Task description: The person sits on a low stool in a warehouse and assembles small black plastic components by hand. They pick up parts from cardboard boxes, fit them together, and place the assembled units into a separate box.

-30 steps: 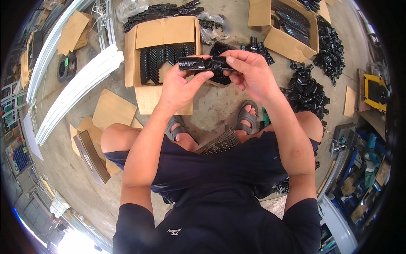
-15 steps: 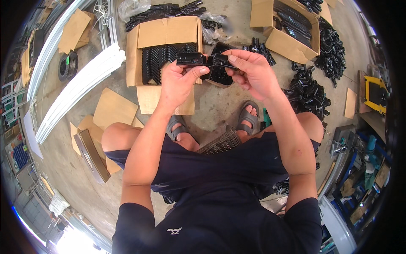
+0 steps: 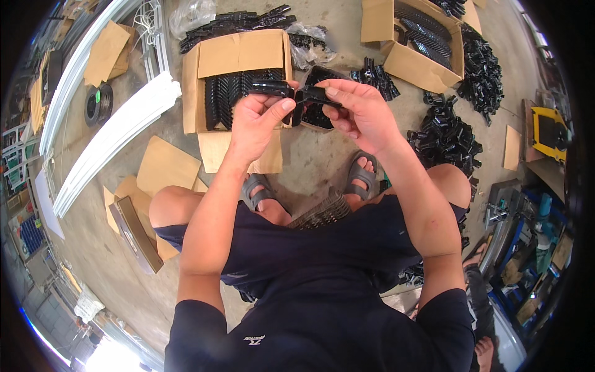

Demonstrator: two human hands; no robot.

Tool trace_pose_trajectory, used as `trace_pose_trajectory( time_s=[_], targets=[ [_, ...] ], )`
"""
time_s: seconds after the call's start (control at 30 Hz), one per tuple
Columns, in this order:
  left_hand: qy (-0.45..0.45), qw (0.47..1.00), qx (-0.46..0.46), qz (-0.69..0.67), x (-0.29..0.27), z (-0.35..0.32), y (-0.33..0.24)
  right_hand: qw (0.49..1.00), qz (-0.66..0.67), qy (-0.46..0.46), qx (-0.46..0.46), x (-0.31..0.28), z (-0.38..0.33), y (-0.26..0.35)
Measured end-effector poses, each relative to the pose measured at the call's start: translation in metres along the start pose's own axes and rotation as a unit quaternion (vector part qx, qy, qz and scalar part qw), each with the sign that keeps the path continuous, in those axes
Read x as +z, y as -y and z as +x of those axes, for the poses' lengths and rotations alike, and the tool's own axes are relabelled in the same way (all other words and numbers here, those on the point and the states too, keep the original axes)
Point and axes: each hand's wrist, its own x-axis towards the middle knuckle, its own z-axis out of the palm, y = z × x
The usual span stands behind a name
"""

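Note:
A glossy black plastic piece (image 3: pixel 270 88) is pinched between the thumb and fingers of my left hand (image 3: pixel 253 127). My right hand (image 3: pixel 367 115) grips another black plastic piece (image 3: pixel 317 95) by its outer end. The two pieces meet end to end between my hands; whether they are joined cannot be made out. Both hands are raised in front of an open cardboard box (image 3: pixel 238 51) packed with rows of similar black pieces. Behind my right hand, a container (image 3: pixel 319 72) of small black parts is partly hidden.
Loose black pieces lie heaped on the right (image 3: pixel 441 133). A second cardboard box (image 3: pixel 427 77) stands beyond. Long white strips (image 3: pixel 118 136) and flat cardboard (image 3: pixel 167 163) lie leftward. A basket (image 3: pixel 322 212) sits between my feet. Another person's hand (image 3: pixel 484 353) shows at lower right.
My hands have shifted slightly left and down, still holding both black pieces. The right piece's angle has turned a little. Another person has come into view at lower right.

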Motion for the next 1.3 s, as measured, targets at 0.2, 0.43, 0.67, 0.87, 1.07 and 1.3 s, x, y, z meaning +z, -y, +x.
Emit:
trace_pose_trajectory(
  time_s=[0.2, 0.43, 0.67, 0.87, 1.07, 1.3],
  targets=[
    [-0.004, 0.999, 0.005, 0.032, 0.002, 0.000, 0.001, 0.999, -0.023, -0.043, -0.008, 0.001, 0.000, -0.004],
    [-0.014, 0.999, -0.027, 0.009, 0.003, 0.002, 0.011, 1.000, -0.001, 0.000, 0.018, -0.014, 0.010, -0.028],
    [-0.002, 0.991, -0.083, -0.104, 0.002, 0.014, 0.011, 0.836, -0.429, -0.333, -0.081, -0.175, 0.112, -0.033],
    [0.012, 0.985, -0.159, -0.059, -0.026, -0.011, 0.034, 0.648, -0.621, -0.438, -0.049, -0.239, 0.150, -0.085],
    [0.023, 0.980, -0.173, -0.096, -0.058, -0.025, 0.047, 0.611, -0.658, -0.440, -0.018, -0.234, 0.156, -0.087],
    [0.016, 0.983, -0.157, -0.095, -0.069, -0.028, 0.041, 0.796, -0.462, -0.377, -0.098, -0.210, 0.110, -0.057]
  ],
)
